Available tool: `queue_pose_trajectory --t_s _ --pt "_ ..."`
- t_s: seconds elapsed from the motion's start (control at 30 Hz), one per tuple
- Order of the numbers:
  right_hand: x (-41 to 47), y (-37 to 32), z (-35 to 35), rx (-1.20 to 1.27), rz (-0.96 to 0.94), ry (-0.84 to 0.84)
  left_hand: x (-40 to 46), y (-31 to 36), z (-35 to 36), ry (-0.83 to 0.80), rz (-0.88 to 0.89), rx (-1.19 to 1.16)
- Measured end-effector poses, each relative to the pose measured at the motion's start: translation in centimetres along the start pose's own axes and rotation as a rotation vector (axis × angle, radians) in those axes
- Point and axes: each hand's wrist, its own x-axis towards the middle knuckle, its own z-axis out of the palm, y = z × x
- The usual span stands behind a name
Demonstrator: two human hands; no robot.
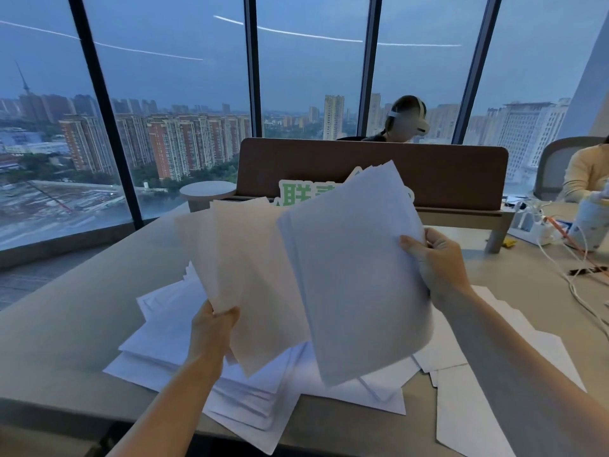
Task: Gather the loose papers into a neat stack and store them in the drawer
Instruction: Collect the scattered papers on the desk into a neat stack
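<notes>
Far left, four window panes point(184, 94) are seen, split by dark mullions, with a city skyline behind. One small round side table point(207, 190) stands by the glass, just beyond the far-left counter edge. One grey counter point(66, 331) carries everything. On it, near centre, a loose spread pile of white papers point(158, 331) lies fanned out, sheets overhanging the near edge; the sheet count cannot be told.

Two bundles are held up above that pile. The left bundle point(244, 258), cream-toned, is pinched at its near-left corner by the left hand point(214, 328), fingers closed on the paper. The right bundle point(356, 265), bluish-white and overlapping in front of the left one, is gripped at its right edge by the right hand point(435, 258), thumb in front, fingers wrapped behind.

Behind the bundles one brown divider panel point(445, 173) stands across the counter, a green-lettered sign point(293, 192) partly hidden at its base. Two other people are visible: one with a headset point(407, 118) beyond the divider, one at far right in a yellow sleeve point(583, 173). Far right on the counter: one white power strip point(534, 229) with cables.
</notes>
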Motion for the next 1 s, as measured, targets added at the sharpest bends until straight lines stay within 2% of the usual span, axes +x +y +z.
queue_pose_trajectory --t_s 0.3,0.53,0.73,0.9,1.0 --pt "-1.2 3.1 3.6 0.133 0.255 0.065 -1.9 0.9 2.0 -0.208 -0.025 -0.14" --pt "-2.5 4.5 4.5 0.071 0.398 -0.063 -3.0 1.0 2.8 -0.297 -0.019 -0.127" --pt "-2.7 4.6 4.5 -0.009 0.284 0.008 -3.4 1.2 3.2 -0.355 -0.067 -0.207" --pt "-3.2 4.6 4.5 -0.028 0.211 -0.003 -3.3 1.1 3.7 -0.417 -0.06 -0.148" --pt "-3.2 4.2 4.3 -0.016 0.163 0.01 -3.2 0.8 4.4 -0.4 -0.037 -0.078"
